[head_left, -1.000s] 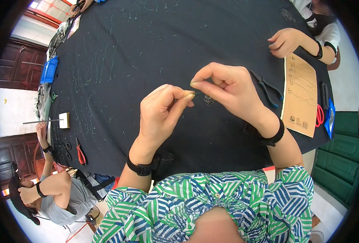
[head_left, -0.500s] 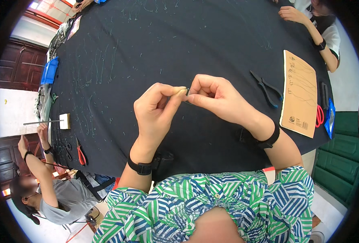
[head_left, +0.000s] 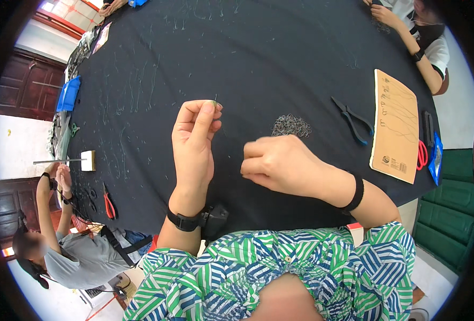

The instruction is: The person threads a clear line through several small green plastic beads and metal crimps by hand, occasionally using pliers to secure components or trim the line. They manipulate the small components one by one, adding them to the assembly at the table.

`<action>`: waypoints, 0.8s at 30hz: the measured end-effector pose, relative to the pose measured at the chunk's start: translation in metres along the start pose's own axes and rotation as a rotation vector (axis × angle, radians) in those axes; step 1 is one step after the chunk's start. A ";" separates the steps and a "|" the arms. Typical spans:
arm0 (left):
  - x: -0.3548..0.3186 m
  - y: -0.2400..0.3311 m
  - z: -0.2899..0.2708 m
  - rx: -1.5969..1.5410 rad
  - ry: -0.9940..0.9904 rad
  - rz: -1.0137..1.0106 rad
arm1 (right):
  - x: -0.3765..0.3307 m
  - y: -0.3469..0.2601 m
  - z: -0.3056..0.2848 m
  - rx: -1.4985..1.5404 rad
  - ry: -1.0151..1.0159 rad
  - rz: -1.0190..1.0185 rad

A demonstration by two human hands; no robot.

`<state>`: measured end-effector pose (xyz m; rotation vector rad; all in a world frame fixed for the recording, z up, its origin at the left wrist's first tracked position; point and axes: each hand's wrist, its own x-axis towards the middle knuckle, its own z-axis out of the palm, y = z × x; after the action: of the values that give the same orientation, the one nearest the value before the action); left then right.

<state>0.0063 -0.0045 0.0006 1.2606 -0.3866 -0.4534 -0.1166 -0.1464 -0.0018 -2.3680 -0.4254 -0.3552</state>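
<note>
My left hand point(head_left: 194, 139) is raised over the black cloth, thumb pressed on the curled fingers. A short bit of thin green thread point(head_left: 216, 98) pokes up from that pinch; the rest is hidden in the fingers. My right hand point(head_left: 282, 163) is lower and to the right, back upward, fingers curled in; whatever is inside is out of sight. Just beyond it lies a pile of small dark wire pieces point(head_left: 291, 126), looped like hooks or rings. Black bands circle both wrists.
On the right lie black-handled pliers point(head_left: 349, 119), a brown notebook point(head_left: 395, 128) and red-handled scissors point(head_left: 422, 155). At left are red-handled pliers point(head_left: 108, 202), a blue tray point(head_left: 68, 93) and a white block with a rod point(head_left: 88, 160). Green threads litter the black cloth point(head_left: 194, 59). Other people work around the table.
My hands have parted from their joint pinch. The left moved slightly left and up with the thread; the right turned palm down and moved nearer me, uncovering the wire pile.
</note>
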 end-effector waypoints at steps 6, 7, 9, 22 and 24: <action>-0.001 0.001 0.004 -0.139 0.030 -0.056 | -0.003 -0.004 -0.003 0.087 -0.089 0.040; -0.002 0.002 0.004 -0.090 0.023 -0.053 | -0.002 -0.005 -0.005 0.141 -0.120 0.056; -0.002 0.002 0.003 -0.042 0.008 -0.046 | -0.002 -0.005 -0.006 0.155 -0.151 0.070; -0.005 0.000 0.012 -0.100 -0.090 -0.100 | -0.004 -0.008 -0.013 0.213 -0.257 0.141; -0.005 0.000 0.012 -0.100 -0.129 -0.081 | -0.002 -0.007 -0.019 0.256 -0.268 0.133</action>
<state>-0.0038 -0.0114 0.0034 1.1562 -0.4176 -0.6182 -0.1242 -0.1548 0.0151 -2.1827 -0.4070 0.0764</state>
